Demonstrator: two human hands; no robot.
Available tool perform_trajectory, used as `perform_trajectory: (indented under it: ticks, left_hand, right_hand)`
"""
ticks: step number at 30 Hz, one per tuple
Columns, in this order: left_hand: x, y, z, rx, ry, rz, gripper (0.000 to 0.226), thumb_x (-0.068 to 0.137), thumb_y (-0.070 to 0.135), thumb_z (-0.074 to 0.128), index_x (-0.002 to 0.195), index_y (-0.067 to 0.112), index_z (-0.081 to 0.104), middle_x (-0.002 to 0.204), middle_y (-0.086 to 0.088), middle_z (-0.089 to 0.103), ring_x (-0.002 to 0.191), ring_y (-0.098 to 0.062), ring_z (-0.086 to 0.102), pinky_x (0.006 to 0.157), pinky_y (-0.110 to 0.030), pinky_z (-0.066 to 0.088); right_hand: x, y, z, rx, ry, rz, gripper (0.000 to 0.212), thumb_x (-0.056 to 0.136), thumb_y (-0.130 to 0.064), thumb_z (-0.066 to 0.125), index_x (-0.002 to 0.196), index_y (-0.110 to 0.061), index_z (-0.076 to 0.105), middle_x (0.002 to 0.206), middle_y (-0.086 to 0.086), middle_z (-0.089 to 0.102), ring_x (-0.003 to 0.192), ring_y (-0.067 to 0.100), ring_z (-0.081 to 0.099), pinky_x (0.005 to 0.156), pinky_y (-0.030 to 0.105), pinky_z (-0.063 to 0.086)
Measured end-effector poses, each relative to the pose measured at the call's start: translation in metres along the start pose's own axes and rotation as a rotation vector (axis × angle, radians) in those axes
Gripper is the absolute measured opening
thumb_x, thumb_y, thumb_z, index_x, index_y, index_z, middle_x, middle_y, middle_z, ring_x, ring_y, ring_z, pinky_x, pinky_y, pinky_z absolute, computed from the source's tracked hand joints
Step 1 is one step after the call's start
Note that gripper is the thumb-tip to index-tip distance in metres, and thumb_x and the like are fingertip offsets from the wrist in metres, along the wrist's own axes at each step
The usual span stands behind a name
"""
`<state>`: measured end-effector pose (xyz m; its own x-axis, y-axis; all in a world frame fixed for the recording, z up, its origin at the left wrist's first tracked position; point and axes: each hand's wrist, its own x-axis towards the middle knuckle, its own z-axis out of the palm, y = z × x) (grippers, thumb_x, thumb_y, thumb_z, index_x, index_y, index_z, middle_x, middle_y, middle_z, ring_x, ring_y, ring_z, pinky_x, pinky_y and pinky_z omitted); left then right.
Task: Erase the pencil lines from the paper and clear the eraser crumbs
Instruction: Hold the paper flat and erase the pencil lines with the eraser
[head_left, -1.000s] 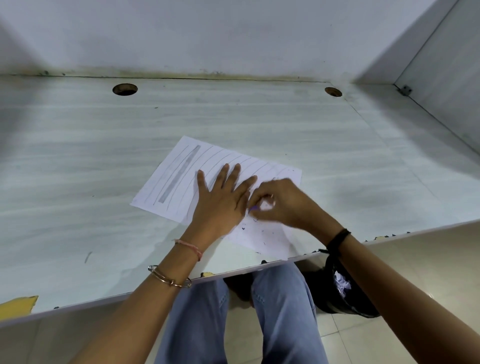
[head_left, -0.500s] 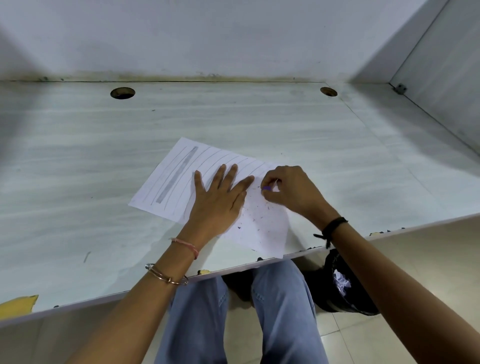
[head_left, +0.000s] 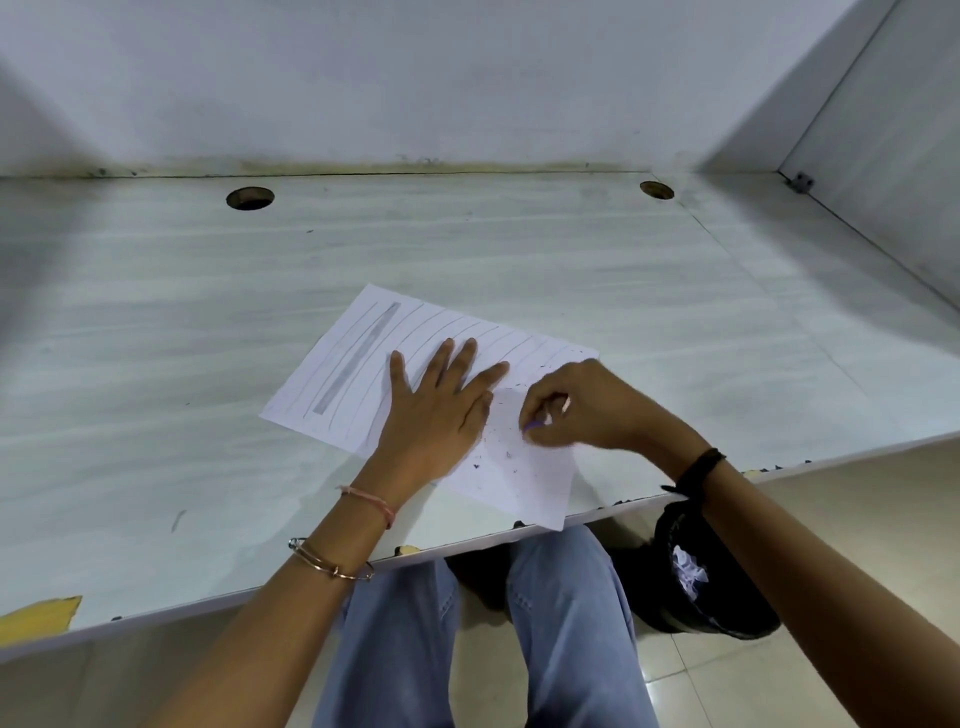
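1. Pressing left hand (head_left: 439, 410) flat, fingers spread, on paper (head_left: 353, 364) by near desk (head_left: 156, 415) edge, so no sliding.
2. Pinching purple eraser (head_left: 535, 425) in fingertips of right hand (head_left: 587, 410), rubbing right part.
3. Needing work yet: pencil lines (head_left: 447, 332) far left, crumbs (head_left: 488, 449) near right.

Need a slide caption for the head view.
Left hand presses the white pencil-lined paper sheet flat; right hand pinches a small purple eraser amid dark crumbs.

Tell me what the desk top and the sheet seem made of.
Desk top: probably laminate with a pale printed wood grain, matte; its near edge is chipped. Sheet: thin white paper, matte, lying flat, marked with pencil lines.
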<state>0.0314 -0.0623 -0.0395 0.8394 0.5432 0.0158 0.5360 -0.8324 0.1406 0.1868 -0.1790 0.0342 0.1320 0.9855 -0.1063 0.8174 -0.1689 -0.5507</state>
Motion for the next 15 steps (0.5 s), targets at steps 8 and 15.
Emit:
perform_trajectory:
  ticks: [8, 15]
  left_hand:
    - [0.003, 0.006, -0.012, -0.052, 0.014, -0.025, 0.057, 0.095, 0.065, 0.016, 0.146, 0.043, 0.028, 0.158, 0.001, 0.019, 0.146, -0.025, 0.013, 0.11, -0.07, 0.006]
    - [0.012, 0.016, 0.004, -0.064, 0.08, 0.083, 0.095, 0.074, 0.087, 0.002, 0.149, 0.033, 0.026, 0.164, 0.002, 0.002, 0.15, -0.019, -0.005, 0.111, -0.066, -0.009]
  right_hand:
    - [-0.006, 0.026, 0.015, 0.145, 0.341, 0.145, 0.013, 0.079, -0.004, 0.069, 0.086, -0.015, 0.068, 0.088, -0.004, 0.066, 0.074, 0.008, 0.059, 0.068, 0.011, 0.045]
    - [0.0, 0.023, 0.007, 0.216, 0.317, 0.205, 0.013, 0.078, -0.006, 0.07, 0.08, -0.018, 0.071, 0.078, -0.006, 0.069, 0.067, 0.001, 0.057, 0.063, 0.005, 0.043]
